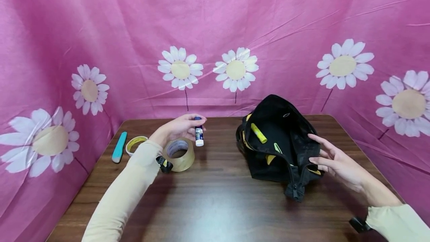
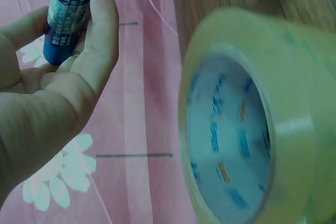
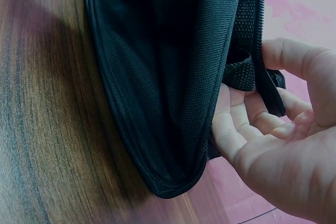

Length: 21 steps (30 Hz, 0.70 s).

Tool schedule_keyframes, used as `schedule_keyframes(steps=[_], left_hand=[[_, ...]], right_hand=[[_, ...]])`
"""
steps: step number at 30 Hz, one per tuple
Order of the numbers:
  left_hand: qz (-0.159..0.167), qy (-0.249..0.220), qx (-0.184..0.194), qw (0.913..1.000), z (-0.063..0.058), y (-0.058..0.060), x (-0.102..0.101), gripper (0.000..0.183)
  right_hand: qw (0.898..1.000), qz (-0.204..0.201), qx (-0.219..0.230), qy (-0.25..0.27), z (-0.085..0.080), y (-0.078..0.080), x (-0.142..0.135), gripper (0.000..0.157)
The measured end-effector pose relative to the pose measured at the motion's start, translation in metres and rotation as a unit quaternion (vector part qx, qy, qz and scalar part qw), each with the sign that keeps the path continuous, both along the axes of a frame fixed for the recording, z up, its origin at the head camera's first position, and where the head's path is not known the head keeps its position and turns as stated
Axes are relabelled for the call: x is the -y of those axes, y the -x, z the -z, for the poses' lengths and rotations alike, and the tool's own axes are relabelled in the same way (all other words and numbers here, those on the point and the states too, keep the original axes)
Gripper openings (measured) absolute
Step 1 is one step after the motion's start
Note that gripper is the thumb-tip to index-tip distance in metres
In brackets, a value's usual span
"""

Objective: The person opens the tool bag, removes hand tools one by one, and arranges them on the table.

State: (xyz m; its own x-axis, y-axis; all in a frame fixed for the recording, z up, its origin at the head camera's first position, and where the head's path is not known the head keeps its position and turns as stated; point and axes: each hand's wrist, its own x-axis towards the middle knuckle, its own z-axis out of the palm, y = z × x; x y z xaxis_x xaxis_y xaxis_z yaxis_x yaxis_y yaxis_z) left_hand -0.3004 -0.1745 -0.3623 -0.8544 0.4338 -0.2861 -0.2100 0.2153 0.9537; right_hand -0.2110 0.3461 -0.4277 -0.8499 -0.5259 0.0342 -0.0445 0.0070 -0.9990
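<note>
Above the table, my left hand (image 1: 181,127) pinches a blue-and-white glue stick (image 1: 199,136) between thumb and fingers, its white end pointing down in the head view. A wide roll of clear packing tape (image 1: 186,160) stands just below that hand; it fills the right side of the left wrist view. On the right, my right hand (image 1: 347,169) grips the edge of a black zip bag (image 1: 268,169), fingers behind the fabric and thumb near the zipper (image 3: 260,22). The bag's mouth gapes. Inside lie a yellow tube-shaped marker (image 1: 258,133) and a small green piece (image 1: 277,148), partly hidden.
Toward the table's left edge lie a turquoise box cutter (image 1: 119,147) and a smaller roll of yellow-cored tape (image 1: 133,145), partly covered by the left sleeve. A pink cloth with daisies (image 1: 201,21) hangs around the back and sides of the wooden table (image 1: 215,201).
</note>
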Motion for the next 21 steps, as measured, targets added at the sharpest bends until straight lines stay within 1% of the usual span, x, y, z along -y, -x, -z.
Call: schedule_keyframes(steps=[4,6,11,17,21], left_hand=[[0.018,0.022,-0.008,0.9996,0.007,0.000,0.007,0.036],[0.028,0.032,-0.006,0.9991,0.012,0.000,0.008,0.034],[0.056,0.063,-0.008,0.9964,0.022,0.003,0.004,0.037],[0.093,0.080,-0.010,0.9924,0.026,0.005,-0.001,0.044],[0.103,0.093,0.002,0.9903,0.028,0.009,-0.002,0.048]], right_hand=[[1.000,0.005,0.002,-0.009,-0.001,0.000,-0.001,0.074],[1.000,0.007,0.003,-0.014,-0.001,0.000,0.000,0.074],[1.000,0.009,0.003,-0.016,-0.001,0.000,0.001,0.074],[1.000,0.003,0.004,-0.007,-0.002,-0.001,0.000,0.074],[1.000,-0.003,0.005,0.000,-0.003,-0.001,0.000,0.074]])
